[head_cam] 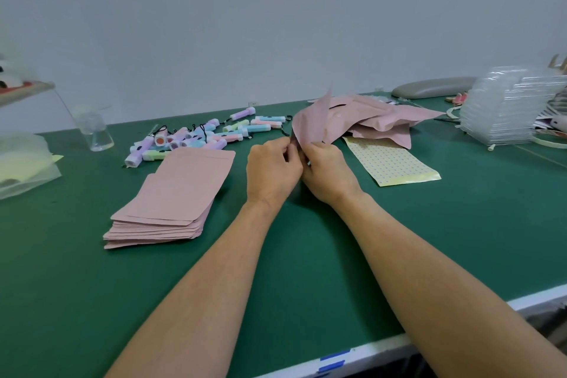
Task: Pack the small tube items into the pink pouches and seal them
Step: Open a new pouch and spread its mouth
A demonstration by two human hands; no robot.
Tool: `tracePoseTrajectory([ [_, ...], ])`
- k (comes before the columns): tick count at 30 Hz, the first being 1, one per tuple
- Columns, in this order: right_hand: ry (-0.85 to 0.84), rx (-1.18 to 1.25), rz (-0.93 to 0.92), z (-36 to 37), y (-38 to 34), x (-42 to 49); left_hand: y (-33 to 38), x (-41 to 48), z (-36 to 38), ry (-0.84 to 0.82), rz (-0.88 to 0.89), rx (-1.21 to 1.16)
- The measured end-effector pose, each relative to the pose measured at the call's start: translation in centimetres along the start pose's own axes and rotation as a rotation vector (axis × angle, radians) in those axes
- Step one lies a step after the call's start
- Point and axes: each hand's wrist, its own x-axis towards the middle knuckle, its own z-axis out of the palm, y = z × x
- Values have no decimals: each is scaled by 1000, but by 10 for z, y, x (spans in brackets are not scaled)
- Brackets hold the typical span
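Both hands meet at centre of green tabletop (306, 270). Left hand (273, 169) and right hand (326, 173) each pinch near edge of one pink pouch (310, 123), fingers curled; pouch is lifted off tabletop and tilts up and away. Contents of pouch: cannot tell.

Stack of flat pink pouches (171, 199) to left. Pile of pastel tube items (196, 138) just behind stack. Heap of pink pouches (383, 120) beyond right hand. Yellow dotted sticker sheet (392, 163) flat, just right of right hand.

Soft, even, cool light, faint shadows on the green table (76, 285), wide-angle bending at edges, left margin perhaps blurred.
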Motion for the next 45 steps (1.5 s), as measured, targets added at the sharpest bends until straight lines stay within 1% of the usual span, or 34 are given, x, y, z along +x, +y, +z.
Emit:
tracePoseTrajectory([
  [4, 68, 7, -8, 1, -2, -1, -10, 0, 0, -21, -4, -111],
  [6, 108, -59, -19, 0, -2, -3, -13, -2, -4, -18, 62, -130],
  [8, 177, -136, -4, -4, -2, -4, -15, -4, -8, 21, 153, -120],
  [9, 190, -161, 5, -6, -1, -4, -15, -4, -8, 34, 190, -99],
  [13, 123, -206, -25, -8, 0, -4, -12, -4, -9, 65, 287, 95],
  [15, 172, -127, -29, -8, -3, -4, -12, -4, -11, 94, 306, 161],
  [17, 212, -49, -16, -10, -5, -4, -12, -3, -14, 107, 309, 167],
  [20, 164, -27, 2, -10, -3, -4, -13, -3, -20, 13, 360, 195],
  [23, 62, -29, 100, -9, 1, -1, -9, -5, -21, -116, 416, 279],
  [25, 34, -34, 161, -8, 4, 0, -5, -6, -21, -145, 406, 346],
  [30, 52, 41, 261, 1, 0, -1, 0, -9, -15, -139, 315, 418],
  [32, 60, 96, 345, 1, 3, 1, -2, -8, -14, -84, 288, 400],
  [34, 66, 152, 432, -4, 11, 3, -10, -3, -16, -18, 245, 334],
  [35, 68, 156, 447, -7, 16, 2, -13, -2, -16, -7, 225, 315],
  [37, 73, 138, 413, -9, 20, 1, -16, -3, -16, -3, 228, 286],
  [40, 77, 84, 350, -8, 16, -1, -6, -9, -13, -13, 295, 234],
  [43, 81, 99, 341, -10, 16, -1, -4, -7, -13, -81, 361, 256],
  [45, 104, 96, 325, -12, 17, 0, -4, -8, -12, -82, 369, 283],
])
